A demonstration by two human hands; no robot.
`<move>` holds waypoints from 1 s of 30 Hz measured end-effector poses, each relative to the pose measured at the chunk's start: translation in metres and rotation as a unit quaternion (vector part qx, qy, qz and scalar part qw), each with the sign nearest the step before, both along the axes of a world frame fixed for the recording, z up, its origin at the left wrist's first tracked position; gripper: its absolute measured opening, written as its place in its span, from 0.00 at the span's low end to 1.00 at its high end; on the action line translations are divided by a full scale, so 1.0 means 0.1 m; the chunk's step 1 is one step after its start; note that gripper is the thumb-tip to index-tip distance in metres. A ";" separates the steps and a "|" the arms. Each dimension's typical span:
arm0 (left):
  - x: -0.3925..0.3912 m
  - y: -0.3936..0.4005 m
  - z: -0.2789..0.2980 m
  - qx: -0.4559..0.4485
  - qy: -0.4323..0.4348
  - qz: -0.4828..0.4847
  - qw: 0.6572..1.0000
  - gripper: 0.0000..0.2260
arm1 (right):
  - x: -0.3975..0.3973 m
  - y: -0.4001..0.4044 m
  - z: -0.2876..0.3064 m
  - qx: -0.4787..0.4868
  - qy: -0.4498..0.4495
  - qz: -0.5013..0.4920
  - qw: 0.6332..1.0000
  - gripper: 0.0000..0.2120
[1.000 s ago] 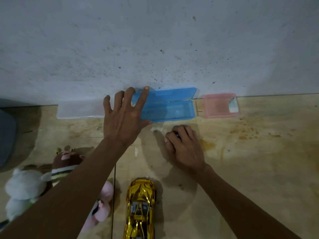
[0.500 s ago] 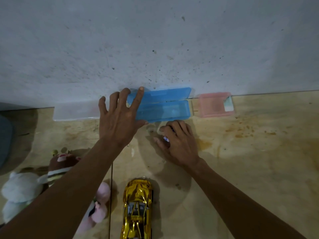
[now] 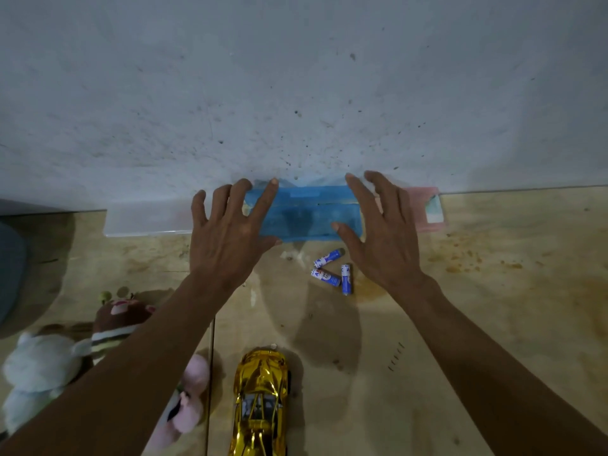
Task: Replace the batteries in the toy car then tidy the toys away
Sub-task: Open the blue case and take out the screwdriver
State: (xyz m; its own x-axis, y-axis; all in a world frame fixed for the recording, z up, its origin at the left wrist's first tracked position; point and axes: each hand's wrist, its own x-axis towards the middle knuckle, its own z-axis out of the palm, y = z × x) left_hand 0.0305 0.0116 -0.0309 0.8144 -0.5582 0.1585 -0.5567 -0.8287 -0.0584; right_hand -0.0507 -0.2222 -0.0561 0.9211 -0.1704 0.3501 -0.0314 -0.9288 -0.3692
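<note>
From the head view, the blue plastic case (image 3: 304,213) sits against the wall; its contents cannot be made out. The left hand (image 3: 230,232) and right hand (image 3: 383,233) spread wide over its two ends, fingers straight. Three batteries (image 3: 332,270) lie loose just in front of the case. The gold toy car (image 3: 260,403) sits further in front. A clear case (image 3: 148,222) and pink case (image 3: 427,209) flank it. Plush toys (image 3: 49,363) lie front-left.

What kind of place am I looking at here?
Probably a home floor beside a wall: stained floor tiles meeting a scuffed wall, with soft toys, a gold toy car and plastic boxes laid out.
</note>
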 end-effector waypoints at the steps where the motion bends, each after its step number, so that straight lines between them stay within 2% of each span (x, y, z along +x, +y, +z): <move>1: 0.00 0.01 -0.01 -0.002 -0.006 -0.004 1.000 0.40 | 0.03 -0.02 -0.01 -0.021 0.001 0.014 1.000 0.28; 6: -0.04 0.04 -0.10 -0.009 -0.040 -0.031 0.999 0.27 | 0.03 -0.08 -0.21 -0.038 -0.049 0.089 0.994 0.14; 11: -0.04 0.05 -0.22 -0.001 -0.045 -0.046 0.998 0.17 | 0.03 -0.05 -0.29 -0.043 -0.031 0.089 0.995 0.14; 17: 0.02 -0.01 -0.24 -0.006 -0.009 -0.015 1.000 0.20 | 0.14 0.00 -0.30 -0.072 -0.044 0.054 0.995 0.18; 21: 0.03 -0.05 -0.27 -0.016 0.001 -0.003 1.000 0.15 | 0.14 0.04 -0.38 -0.084 -0.035 0.033 0.995 0.17; 23: 0.03 -0.06 -0.27 -0.010 0.015 0.003 1.000 0.16 | 0.14 0.05 -0.38 -0.084 -0.029 0.026 0.996 0.18; 30: -0.03 -0.13 -0.11 0.010 0.087 0.054 0.995 0.20 | 0.12 0.17 -0.13 -0.076 0.061 -0.006 0.995 0.15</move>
